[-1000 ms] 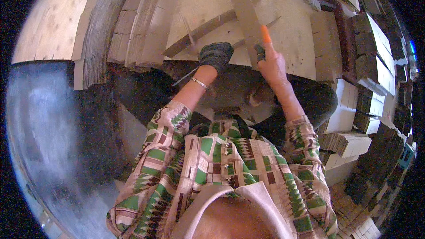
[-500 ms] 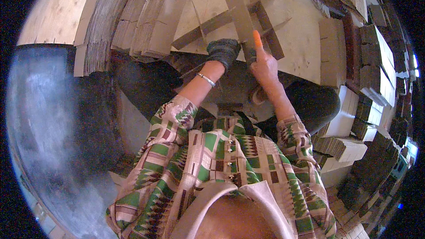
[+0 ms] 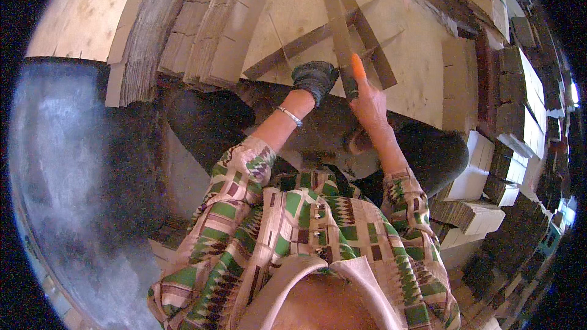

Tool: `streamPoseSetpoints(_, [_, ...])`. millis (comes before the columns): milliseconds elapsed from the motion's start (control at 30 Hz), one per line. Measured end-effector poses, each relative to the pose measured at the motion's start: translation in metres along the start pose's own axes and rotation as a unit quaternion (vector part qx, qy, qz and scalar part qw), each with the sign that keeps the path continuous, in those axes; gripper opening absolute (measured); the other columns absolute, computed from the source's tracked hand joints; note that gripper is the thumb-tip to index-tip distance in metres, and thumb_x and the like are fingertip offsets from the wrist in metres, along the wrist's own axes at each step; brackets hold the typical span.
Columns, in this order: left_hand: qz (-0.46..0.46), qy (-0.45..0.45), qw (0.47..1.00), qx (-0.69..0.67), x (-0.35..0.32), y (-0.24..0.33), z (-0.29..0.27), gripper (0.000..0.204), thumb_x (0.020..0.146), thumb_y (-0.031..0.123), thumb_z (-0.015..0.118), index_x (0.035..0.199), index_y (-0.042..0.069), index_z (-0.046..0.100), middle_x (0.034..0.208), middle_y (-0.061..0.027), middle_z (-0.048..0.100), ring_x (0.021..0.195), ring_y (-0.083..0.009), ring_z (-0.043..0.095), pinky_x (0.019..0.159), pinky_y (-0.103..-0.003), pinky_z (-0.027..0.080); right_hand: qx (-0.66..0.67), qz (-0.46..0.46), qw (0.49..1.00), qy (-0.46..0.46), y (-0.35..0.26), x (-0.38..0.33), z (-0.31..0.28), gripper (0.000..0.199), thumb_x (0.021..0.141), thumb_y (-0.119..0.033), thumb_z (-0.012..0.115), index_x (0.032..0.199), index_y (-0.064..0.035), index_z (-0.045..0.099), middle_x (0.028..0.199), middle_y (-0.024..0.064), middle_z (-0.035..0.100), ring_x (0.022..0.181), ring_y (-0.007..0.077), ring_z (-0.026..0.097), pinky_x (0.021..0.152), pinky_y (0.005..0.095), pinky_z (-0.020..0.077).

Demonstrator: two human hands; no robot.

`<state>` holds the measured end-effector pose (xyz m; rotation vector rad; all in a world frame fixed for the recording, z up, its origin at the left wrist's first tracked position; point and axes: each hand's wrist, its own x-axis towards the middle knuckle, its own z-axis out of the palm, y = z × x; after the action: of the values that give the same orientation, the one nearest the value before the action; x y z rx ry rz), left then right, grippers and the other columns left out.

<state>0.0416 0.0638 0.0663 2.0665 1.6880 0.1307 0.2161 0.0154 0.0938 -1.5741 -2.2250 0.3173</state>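
Observation:
On a pale board (image 3: 419, 82) in front of me lies a partly joined cardboard divider (image 3: 296, 46), its slotted strips crossing one another. A longer cardboard strip (image 3: 337, 21) stands across them, tilted, with its near end between my hands. My left hand (image 3: 314, 80), in a dark glove with a bracelet at the wrist, is closed at the strip's left edge; its fingertips are partly hidden. My right hand (image 3: 369, 102) pinches the near end from the right. Its index finger wears an orange finger cover (image 3: 358, 66) and lies along the strip; the thumb looks dark-covered.
Stacks of slotted cardboard strips (image 3: 205, 30) stand at the board's left. Another cardboard stack (image 3: 458, 82) is at its right edge, with more bundles (image 3: 474, 217) farther right. My dark-clad knees (image 3: 211, 116) flank the board's near edge.
The long strip has turned to show less of its broad face, and its far end has swung slightly right. Both hands keep their places at its near end. The whole view has shifted slightly.

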Motion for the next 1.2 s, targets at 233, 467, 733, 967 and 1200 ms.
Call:
streamPoseSetpoints(233, [-0.001, -0.011, 1.0, 0.01, 0.003, -0.008, 0.007, 0.046, 0.1, 0.045, 0.042, 0.099, 0.014, 0.076, 0.099, -0.0149, 0.073, 0.092, -0.0368, 0.07, 0.079, -0.051, 0.054, -0.016, 0.019, 0.999, -0.037, -0.008, 0.007, 0.004, 0.105, 0.07, 0.004, 0.063, 0.159, -0.023, 0.016, 0.084, 0.0199, 0.07, 0.071, 0.0412, 0.068, 0.061, 0.0508, 0.055])
streamPoseSetpoints(467, [-0.008, -0.013, 0.999, -0.041, 0.0, -0.004, 0.006, 0.044, 0.097, 0.049, 0.047, 0.102, 0.015, 0.074, 0.095, -0.017, 0.072, 0.089, -0.0386, 0.069, 0.078, -0.052, 0.054, -0.075, 0.071, 0.986, -0.133, 0.003, 0.016, 0.04, 0.103, 0.072, 0.0, 0.065, 0.159, -0.025, 0.016, 0.082, 0.0204, 0.07, 0.075, 0.0399, 0.069, 0.063, 0.0507, 0.0534])
streamPoseSetpoints(733, [-0.098, 0.284, 0.954, -0.003, -0.01, -0.068, -0.045, 0.079, 0.09, 0.067, 0.05, 0.135, 0.003, 0.054, 0.128, -0.0292, 0.059, 0.121, -0.0426, 0.057, 0.098, -0.047, 0.048, 0.005, 0.137, 0.988, 0.078, 0.04, 0.026, -0.021, 0.078, 0.078, -0.008, 0.065, 0.15, -0.0142, 0.037, 0.088, 0.0245, 0.068, 0.083, 0.0422, 0.067, 0.073, 0.0515, 0.0524])
streamPoseSetpoints(967, [-0.038, -0.051, 0.988, -0.138, 0.021, -0.018, -0.018, 0.061, 0.09, 0.06, 0.056, 0.122, 0.009, 0.063, 0.115, -0.0236, 0.068, 0.106, -0.0432, 0.065, 0.092, -0.048, 0.051, 0.385, 0.247, 0.886, -0.08, 0.109, 0.052, 0.112, 0.054, 0.092, -0.029, 0.057, 0.141, -0.005, 0.051, 0.12, 0.0242, 0.063, 0.104, 0.0338, 0.062, 0.086, 0.0446, 0.051])
streamPoseSetpoints(1200, [0.063, 0.259, 0.964, -0.024, 0.04, -0.162, -0.037, 0.016, 0.092, 0.02, 0.056, 0.088, 0.012, 0.07, 0.093, -0.0132, 0.07, 0.084, -0.0335, 0.067, 0.073, -0.044, 0.053, 0.604, 0.254, 0.741, -0.147, -0.027, 0.07, 0.076, 0.059, 0.1, -0.043, 0.057, 0.142, -0.0032, 0.051, 0.115, 0.0163, 0.069, 0.09, 0.0225, 0.07, 0.076, 0.0363, 0.0555])
